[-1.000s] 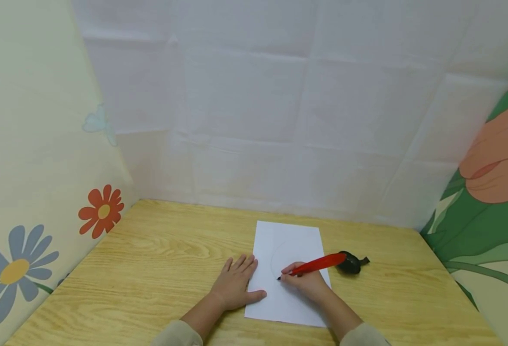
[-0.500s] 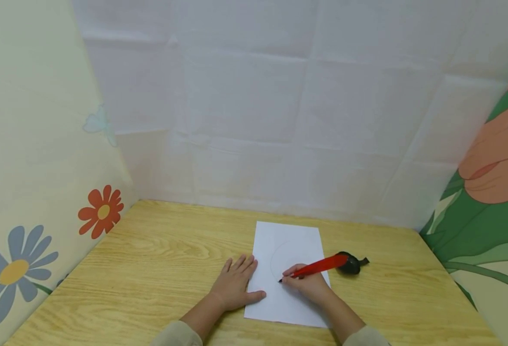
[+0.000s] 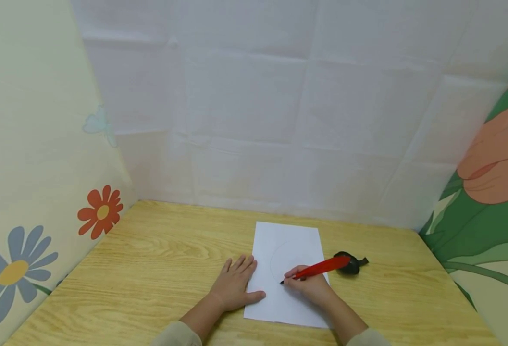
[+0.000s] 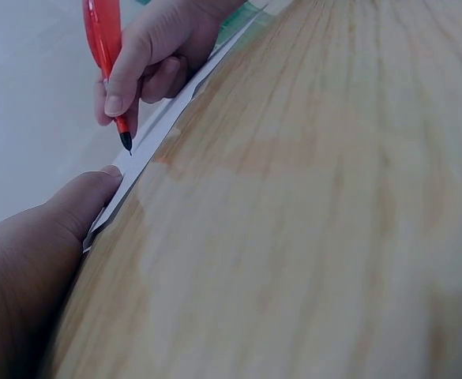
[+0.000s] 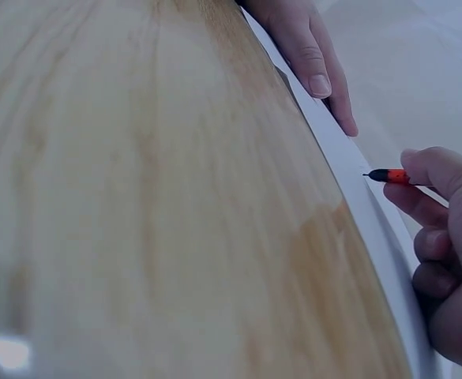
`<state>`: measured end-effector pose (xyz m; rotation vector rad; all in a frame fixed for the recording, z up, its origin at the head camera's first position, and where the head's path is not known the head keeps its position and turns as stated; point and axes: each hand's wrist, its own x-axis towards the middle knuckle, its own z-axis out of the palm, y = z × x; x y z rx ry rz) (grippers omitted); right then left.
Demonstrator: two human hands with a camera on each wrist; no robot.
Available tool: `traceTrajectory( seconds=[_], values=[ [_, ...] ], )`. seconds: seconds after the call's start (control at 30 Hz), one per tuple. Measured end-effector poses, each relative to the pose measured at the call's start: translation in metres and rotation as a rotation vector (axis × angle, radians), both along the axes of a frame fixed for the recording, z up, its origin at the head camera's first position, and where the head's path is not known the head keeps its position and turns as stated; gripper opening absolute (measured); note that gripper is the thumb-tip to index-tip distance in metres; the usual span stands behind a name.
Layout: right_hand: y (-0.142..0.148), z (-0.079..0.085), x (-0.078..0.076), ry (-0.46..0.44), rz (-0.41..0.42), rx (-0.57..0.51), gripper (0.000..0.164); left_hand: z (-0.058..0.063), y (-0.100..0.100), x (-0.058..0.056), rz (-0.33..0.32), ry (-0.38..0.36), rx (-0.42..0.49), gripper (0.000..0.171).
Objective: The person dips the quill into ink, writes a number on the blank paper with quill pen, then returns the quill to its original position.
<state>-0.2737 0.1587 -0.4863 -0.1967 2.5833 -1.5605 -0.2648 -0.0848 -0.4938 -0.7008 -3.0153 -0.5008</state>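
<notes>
A white sheet of paper [image 3: 264, 302] lies on the wooden table, bearing a thin curved line like the left part of a circle. My right hand [image 3: 314, 289] pinches a red pen [image 3: 323, 266] with a wide, feather-like body and a black tip; the tip meets the paper at the lower end of the curve. In the right wrist view, thumb and forefinger close on the pen [image 5: 392, 176] near its tip. My left hand [image 3: 233, 286] rests flat with spread fingers over the paper's left edge, its thumb on the sheet. The left wrist view shows that thumb [image 4: 84, 197] near the pen tip.
A black rounded object [image 3: 348, 264] with a short stub lies right of the paper, partly behind the pen's end. The wooden table [image 3: 158, 259] runs back to a white cloth backdrop [image 3: 245, 105]. Flower-printed panels [image 3: 20, 158] stand at both sides.
My right hand and the pen have shifted slightly right and toward me, and the drawn curve reaches a little further along its lower end. The left hand has stayed in place.
</notes>
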Motion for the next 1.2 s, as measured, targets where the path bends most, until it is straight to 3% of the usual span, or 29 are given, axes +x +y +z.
traceTrajectory(
  seconds=[1.2],
  values=[
    [0.02,-0.001,0.006,0.055,0.05,0.055,0.021,0.001,0.0,0.0,-0.003,-0.009,0.003,0.091]
  ],
)
